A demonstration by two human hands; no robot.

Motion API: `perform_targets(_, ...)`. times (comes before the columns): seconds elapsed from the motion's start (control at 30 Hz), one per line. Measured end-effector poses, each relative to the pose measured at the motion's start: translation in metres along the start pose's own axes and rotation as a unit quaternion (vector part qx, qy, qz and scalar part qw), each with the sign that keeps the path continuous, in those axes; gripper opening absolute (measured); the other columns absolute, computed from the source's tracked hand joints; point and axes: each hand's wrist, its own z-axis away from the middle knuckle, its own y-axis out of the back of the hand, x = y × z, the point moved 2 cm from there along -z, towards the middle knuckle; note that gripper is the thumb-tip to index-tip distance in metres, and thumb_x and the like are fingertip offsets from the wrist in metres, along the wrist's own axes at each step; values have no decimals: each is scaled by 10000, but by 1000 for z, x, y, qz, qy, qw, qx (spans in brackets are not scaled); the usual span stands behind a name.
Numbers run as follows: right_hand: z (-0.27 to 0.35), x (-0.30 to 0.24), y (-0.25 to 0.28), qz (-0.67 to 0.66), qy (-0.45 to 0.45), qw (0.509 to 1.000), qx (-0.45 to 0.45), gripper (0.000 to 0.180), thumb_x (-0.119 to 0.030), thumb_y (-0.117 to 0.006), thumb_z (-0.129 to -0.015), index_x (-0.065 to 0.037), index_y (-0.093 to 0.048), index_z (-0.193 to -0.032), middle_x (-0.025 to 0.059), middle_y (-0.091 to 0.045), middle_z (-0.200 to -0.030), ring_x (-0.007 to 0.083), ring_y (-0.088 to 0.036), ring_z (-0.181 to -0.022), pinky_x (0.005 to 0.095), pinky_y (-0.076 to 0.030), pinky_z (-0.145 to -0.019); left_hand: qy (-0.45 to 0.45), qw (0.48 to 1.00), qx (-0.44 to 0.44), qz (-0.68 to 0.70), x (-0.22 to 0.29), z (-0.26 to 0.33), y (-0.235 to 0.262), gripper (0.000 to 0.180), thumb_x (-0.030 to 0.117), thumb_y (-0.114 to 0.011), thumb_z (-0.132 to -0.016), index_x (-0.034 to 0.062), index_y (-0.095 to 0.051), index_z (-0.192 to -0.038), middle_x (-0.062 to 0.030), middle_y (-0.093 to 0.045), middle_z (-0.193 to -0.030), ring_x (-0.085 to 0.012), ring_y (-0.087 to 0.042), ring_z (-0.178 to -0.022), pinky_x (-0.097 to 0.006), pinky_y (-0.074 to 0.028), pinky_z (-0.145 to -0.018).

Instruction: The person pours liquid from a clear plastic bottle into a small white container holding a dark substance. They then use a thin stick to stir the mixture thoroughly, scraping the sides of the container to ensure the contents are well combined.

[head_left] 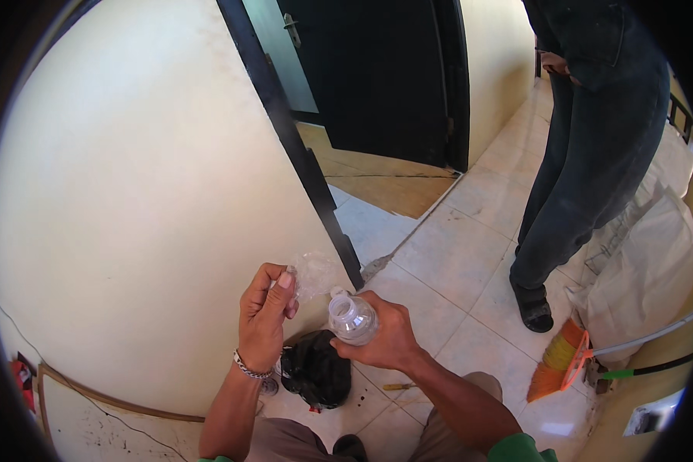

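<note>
My left hand (269, 308) is closed, thumb against the fingers, pinching a crumpled sheet of clear thin plastic (317, 275) that spreads out to its right. My right hand (385, 331) wraps round a clear plastic bottle (356, 326), tilted with its uncapped mouth toward me. A small whitish piece shows just behind the bottle's neck; what it is I cannot make out. The two hands are apart, close together above the floor. Below them a black plastic bag (316, 371) sits against the wall, partly behind my left wrist.
Another person (585, 169) in dark trousers stands at the right. An orange and yellow broom head (560, 359) rests on the tiles near white sacks (643, 269). A yellow-handled tool (397, 386) lies by my right forearm. A dark door (377, 77) stands ajar ahead.
</note>
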Motion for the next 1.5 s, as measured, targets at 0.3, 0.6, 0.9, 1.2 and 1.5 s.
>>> perform_targets(0.3,8,-9,9,8,4,999,-32,617,-251,-982,-642,-36,-678,-1134,108,-772,-977,202,-771,-887,348,-605,-835,34,998,47,12,-36,16,20,218,299,-591,-1100,121,-575,-974,59,-501,-832,-53,-460,-736,-243,-399,-651)
perform_targets(0.6,35,-9,1,-66,-78,986,-135,556,-144,-980,-702,-37,-683,-1160,69,-753,-1100,146,-718,-1043,320,-560,-938,212,976,-26,48,-128,33,54,219,284,-622,-1089,88,-642,-993,73,-523,-775,-30,-433,-664,-209,-382,-615)
perform_targets(0.9,20,1,45,19,-113,976,-186,587,-193,-969,-719,-27,-650,-1183,55,-740,-1058,118,-690,-992,303,-551,-916,254,849,-369,-281,-268,70,58,341,407,-680,-980,92,-794,-1046,-138,-789,-1012,-273,-738,-955,-369,-541,-908)
perform_targets(1.2,68,1,38,-63,-58,966,-244,651,-216,-954,-747,15,-651,-1275,177,-717,-1215,313,-701,-1163,452,-547,-1041,280,664,-624,-303,-440,183,24,373,486,-702,-955,143,-810,-1055,-135,-775,-1117,-339,-705,-1113,-426,-530,-1003)
perform_targets(1.5,122,22,19,-148,-37,965,-215,552,-169,-871,-815,76,-642,-1253,208,-684,-1215,394,-681,-1122,506,-560,-985,268,557,-612,-494,-399,171,-4,432,429,-581,-1014,28,-740,-1034,-216,-762,-1061,-403,-732,-1068,-503,-577,-922)
